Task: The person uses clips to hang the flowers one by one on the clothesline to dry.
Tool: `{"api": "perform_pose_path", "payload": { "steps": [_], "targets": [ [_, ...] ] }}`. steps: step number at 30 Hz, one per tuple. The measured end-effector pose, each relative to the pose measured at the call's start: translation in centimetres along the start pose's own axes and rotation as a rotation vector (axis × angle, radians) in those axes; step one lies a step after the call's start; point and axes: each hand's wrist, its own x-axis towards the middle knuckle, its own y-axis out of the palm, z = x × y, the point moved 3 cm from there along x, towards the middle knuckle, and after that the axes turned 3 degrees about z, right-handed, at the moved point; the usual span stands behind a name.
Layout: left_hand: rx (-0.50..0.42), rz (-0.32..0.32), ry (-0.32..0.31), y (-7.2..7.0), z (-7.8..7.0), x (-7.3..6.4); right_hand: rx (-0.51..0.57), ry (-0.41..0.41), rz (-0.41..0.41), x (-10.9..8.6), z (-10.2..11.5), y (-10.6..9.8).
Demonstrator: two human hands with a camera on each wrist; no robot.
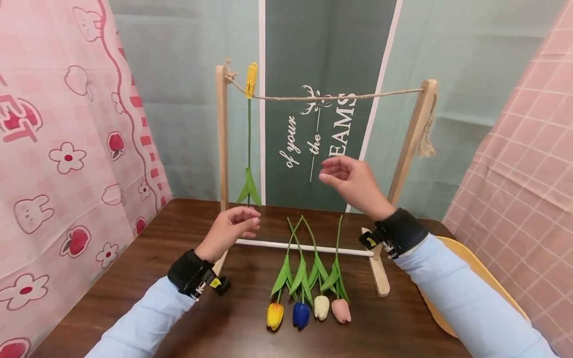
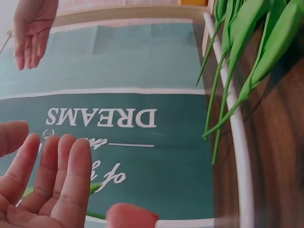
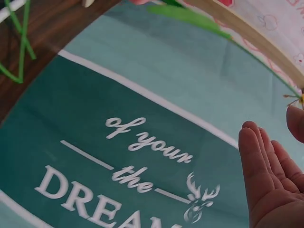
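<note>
1. Hanging tulip: suspended head-down near the left end of the rope, leaves drooping. My hand covers its lower end from the head view; the reddish bloom in the left wrist view is, I judge, part of it.
2. Yellow clip: clamped at the rope, stem below. Good practice: bite rope and stem together, and test with a light downward pull before trusting it.
3. Left hand: beside the tulip's lower end, fingers loosely curved, thumb apart, pinching nothing. Whether skin brushes a leaf, I cannot tell. I should withdraw it sideways, lest a leaf snag and swing the stem.
4. Right hand: raised below the rope's middle, fingers close together and gently bent, thumb separate, nothing held. Any steadying of the rope should be gentle; it sags and would carry movement to the clip.
5. Yellow tulip, blue tulip, white tulip and pink tulip: lying on the table, blooms towards me, stems reaching over the white bar. The yellow and blue stems appear to cross; lift one at a time.
</note>
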Motion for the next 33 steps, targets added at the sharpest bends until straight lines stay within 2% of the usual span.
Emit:
{"api": "perform_pose_path", "payload": {
  "steps": [5, 9, 15, 22, 33],
  "targets": [
    [-0.063, 0.045, -0.052, 0.6, 0.9, -0.3, -0.029, 0.037, 0.000, -2.0, -2.0, -0.8],
    [-0.093, 0.055, -0.081, 1.0, 1.6, -0.4, -0.044, 0.080, 0.002, -3.4, -3.5, -1.3],
    [-0.085, 0.081, -0.134, 1.6, 2.8, -0.6, -0.075, 0.135, 0.006, -5.5, -5.9, -2.2],
    [-0.082, 0.116, -0.205, 1.9, 4.3, -1.2, -0.135, 0.245, 0.038, -8.3, -8.0, -3.4],
    [-0.077, 0.127, -0.243, 2.7, 6.3, -1.0, -0.183, 0.327, 0.012, -11.4, -10.3, -5.8]
  ]
}}
